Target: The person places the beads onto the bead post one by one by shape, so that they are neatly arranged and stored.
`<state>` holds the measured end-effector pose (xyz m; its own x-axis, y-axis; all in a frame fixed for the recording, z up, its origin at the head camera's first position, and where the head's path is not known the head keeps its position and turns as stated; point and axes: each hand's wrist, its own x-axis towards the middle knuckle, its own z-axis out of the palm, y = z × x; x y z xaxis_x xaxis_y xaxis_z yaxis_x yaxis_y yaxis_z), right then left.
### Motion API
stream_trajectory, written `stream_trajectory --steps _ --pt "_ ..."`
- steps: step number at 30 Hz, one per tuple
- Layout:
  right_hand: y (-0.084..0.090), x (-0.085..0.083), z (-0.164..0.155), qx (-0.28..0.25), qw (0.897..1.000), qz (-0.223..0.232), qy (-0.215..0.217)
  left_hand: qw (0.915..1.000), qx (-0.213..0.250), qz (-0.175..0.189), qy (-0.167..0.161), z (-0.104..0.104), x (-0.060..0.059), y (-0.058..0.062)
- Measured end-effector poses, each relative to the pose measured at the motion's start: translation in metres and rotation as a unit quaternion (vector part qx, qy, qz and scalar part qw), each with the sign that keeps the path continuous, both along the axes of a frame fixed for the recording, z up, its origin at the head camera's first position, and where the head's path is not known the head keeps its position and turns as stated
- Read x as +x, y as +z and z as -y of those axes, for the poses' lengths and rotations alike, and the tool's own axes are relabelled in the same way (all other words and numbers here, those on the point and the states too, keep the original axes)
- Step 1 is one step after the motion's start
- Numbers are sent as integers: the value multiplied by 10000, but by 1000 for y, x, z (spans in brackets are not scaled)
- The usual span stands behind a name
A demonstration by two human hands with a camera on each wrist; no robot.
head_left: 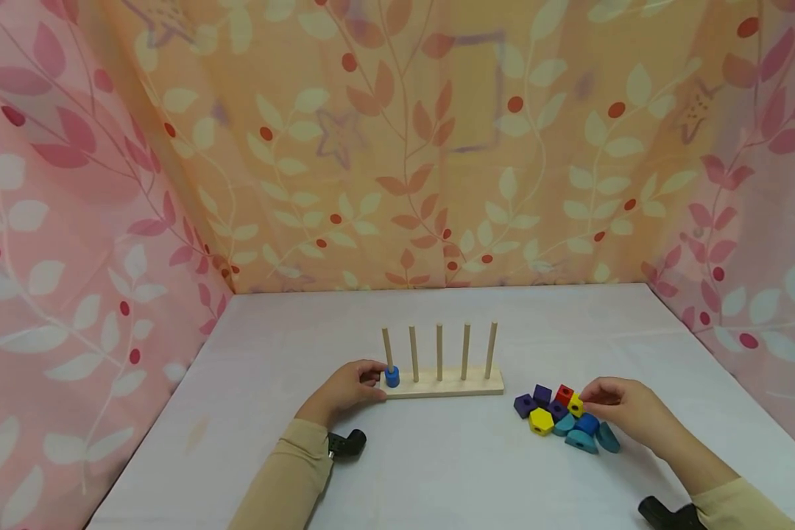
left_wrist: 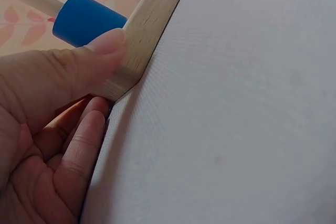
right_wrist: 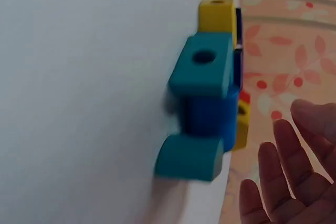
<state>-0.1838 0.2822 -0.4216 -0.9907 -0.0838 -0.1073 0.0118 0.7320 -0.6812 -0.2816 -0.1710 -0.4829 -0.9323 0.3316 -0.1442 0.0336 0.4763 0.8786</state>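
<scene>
Left hand [head_left: 347,386] grips peg board [head_left: 447,385] — right hand [head_left: 619,408], fingers relaxed, touches blocks [head_left: 563,419].

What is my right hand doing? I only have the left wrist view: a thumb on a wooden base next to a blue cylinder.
Observer: Your right hand is at a pile of coloured blocks to the right of the wooden base, fingertips close to a small yellow cube.
Operator: Is it gripping anything?
Observer: No. The right wrist view shows its fingers straight and spread, holding nothing.
Operator: How many pegs on the base?
Observer: Five upright pegs; only the leftmost carries the blue cylinder.
</scene>
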Motion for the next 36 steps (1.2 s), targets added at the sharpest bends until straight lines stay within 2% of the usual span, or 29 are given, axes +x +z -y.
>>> stream_trajectory --steps 7,11,20,28,36 --pt "-11 3 -13 244 9987 417 159 9999 -46 -97 -75 0 1 4" --pt "-14 6 -12 330 9988 228 279 9999 -50 -105 -82 0 1 4" --pt "-22 9 -7 704 9963 -115 479 9999 -83 -85 -110 1 -1 -4" --pt "-24 5 -5 961 9926 -133 726 9998 -130 -128 -123 0 0 0" --pt "-25 0 -3 1138 9906 -28 765 9999 -48 -79 -112 1 -1 -1"
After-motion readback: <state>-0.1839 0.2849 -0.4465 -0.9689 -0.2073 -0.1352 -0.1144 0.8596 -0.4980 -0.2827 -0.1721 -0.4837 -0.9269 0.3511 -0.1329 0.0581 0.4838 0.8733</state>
